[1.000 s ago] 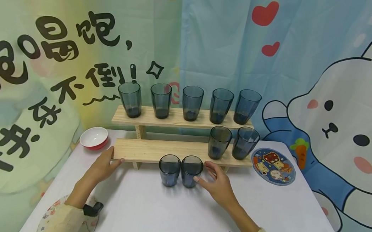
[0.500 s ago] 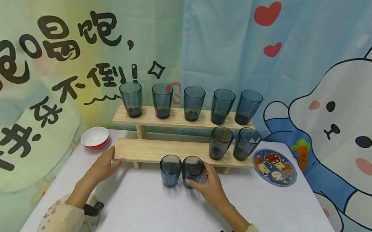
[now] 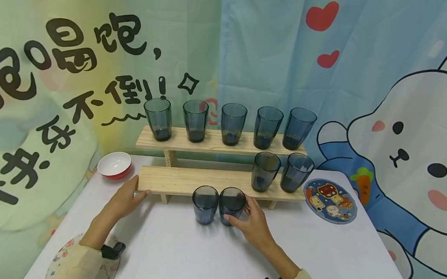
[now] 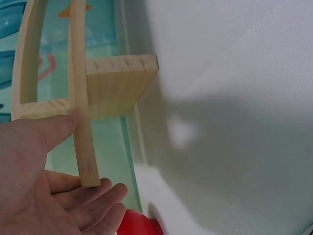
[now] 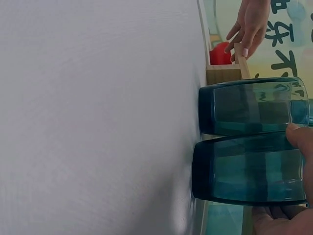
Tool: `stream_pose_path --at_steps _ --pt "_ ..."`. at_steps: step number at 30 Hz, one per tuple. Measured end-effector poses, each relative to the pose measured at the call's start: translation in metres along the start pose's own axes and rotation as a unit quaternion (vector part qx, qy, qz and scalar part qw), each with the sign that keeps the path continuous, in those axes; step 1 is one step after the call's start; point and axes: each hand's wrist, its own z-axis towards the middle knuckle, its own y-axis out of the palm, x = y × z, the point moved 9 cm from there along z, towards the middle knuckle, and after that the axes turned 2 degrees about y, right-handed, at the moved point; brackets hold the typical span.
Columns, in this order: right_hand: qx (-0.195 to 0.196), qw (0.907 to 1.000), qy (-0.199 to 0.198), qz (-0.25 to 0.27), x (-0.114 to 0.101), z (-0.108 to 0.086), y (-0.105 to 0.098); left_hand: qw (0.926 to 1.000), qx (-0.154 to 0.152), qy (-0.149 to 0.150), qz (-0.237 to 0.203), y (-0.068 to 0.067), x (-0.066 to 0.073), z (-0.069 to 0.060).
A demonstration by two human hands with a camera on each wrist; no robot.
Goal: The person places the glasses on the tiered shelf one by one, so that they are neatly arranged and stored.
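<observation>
In the head view, my right hand [image 3: 254, 226] grips a blue-grey glass tumbler [image 3: 231, 206], thumb in front and fingers round its right side. This tumbler stands upright on the table, side by side with a second tumbler [image 3: 205, 206]. The right wrist view shows the gripped tumbler [image 5: 254, 169] with its base at the tabletop and the thumb near its rim. At the left end of the two-tier wooden shelf, my left hand [image 3: 123, 199] holds the lower board [image 3: 190, 182]. Seen from the left wrist, the thumb and fingers [image 4: 93, 196] pinch that board's end [image 4: 88, 161].
Several tumblers [image 3: 230, 125] line the upper board [image 3: 207, 147]; two more [image 3: 264, 172] stand at the lower board's right end. A red-and-white bowl [image 3: 114, 165] is left of the shelf, a round blue patterned mat [image 3: 330, 201] right. Another patterned mat [image 3: 105, 273] lies under the left forearm.
My right hand has moved left and closed round the right front tumbler, its thumb now across the glass. The left hand stays on the shelf's end. The tumblers have not moved.
</observation>
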Motion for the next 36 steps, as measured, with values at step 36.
stream_pose_path --at_steps 36 --pt "0.032 0.9994 -0.011 0.011 -0.074 0.019 -0.028 0.9998 0.01 0.013 -0.011 -0.002 0.003 0.0"
